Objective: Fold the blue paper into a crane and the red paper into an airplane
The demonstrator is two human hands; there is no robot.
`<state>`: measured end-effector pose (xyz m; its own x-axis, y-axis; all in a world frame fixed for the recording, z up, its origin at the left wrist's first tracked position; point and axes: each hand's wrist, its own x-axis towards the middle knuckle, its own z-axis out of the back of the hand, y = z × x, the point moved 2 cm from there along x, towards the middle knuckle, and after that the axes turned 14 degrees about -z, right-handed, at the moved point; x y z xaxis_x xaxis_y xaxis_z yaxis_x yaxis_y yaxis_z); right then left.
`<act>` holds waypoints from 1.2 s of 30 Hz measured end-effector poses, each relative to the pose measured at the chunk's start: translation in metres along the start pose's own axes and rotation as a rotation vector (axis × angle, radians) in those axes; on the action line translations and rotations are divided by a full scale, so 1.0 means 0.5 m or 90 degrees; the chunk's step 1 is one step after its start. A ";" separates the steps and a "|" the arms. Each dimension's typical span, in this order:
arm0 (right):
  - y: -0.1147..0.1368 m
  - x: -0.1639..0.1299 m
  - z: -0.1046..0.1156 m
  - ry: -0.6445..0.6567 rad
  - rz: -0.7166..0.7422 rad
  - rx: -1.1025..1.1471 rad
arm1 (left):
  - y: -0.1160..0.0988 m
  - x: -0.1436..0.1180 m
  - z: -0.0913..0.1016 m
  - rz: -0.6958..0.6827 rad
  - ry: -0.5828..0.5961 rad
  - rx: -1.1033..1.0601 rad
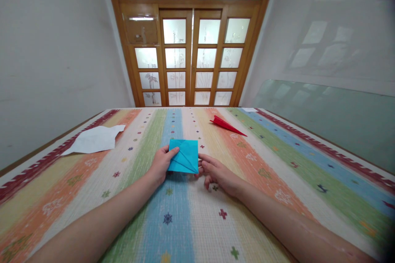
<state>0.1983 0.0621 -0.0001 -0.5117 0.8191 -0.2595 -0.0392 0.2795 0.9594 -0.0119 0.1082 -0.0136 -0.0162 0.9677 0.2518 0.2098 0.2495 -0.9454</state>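
Striped cloth (173, 222) bears a creased, square blue paper (184, 155)

We see the folded paper (184, 155) lying on the table (277, 197) in front of us, between our left hand (161, 166) at its left edge and our right hand (217, 173) at its right corner. Behind it and to the right lies a paper plane (226, 125). Far left, near the table's edge, lies a loose sheet (94, 139). Beyond the table stands a door (191, 49).
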 end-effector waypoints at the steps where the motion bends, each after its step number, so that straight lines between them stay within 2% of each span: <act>1: 0.000 0.000 0.000 0.002 -0.001 0.008 | -0.002 -0.003 -0.005 -0.006 0.016 0.003; 7: -0.010 -0.001 -0.005 -0.051 -0.038 -0.042 | -0.013 -0.035 -0.043 -0.051 0.134 0.087; 10: -0.013 -0.002 -0.010 -0.081 0.029 -0.047 | -0.015 -0.049 -0.057 -0.072 0.179 0.135; 12: -0.015 0.000 -0.013 -0.085 0.066 -0.032 | -0.018 -0.054 -0.061 -0.093 0.189 0.170; 16: -0.018 0.008 -0.014 -0.078 0.069 -0.017 | -0.026 -0.052 -0.062 -0.138 0.188 0.205; 23: -0.010 0.006 -0.016 -0.057 0.066 0.057 | -0.040 -0.057 -0.055 -0.236 0.130 0.244; 31: -0.015 0.008 -0.009 -0.097 0.087 0.016 | -0.074 -0.079 -0.069 -0.427 0.220 0.376; 36: -0.008 0.005 -0.012 -0.111 0.086 0.005 | -0.076 -0.084 -0.070 -0.435 0.312 0.388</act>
<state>0.1919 0.0601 -0.0037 -0.3556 0.9233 -0.1448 0.0260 0.1647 0.9860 0.0148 0.0568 0.0189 0.4822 0.5259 0.7007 -0.2273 0.8475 -0.4797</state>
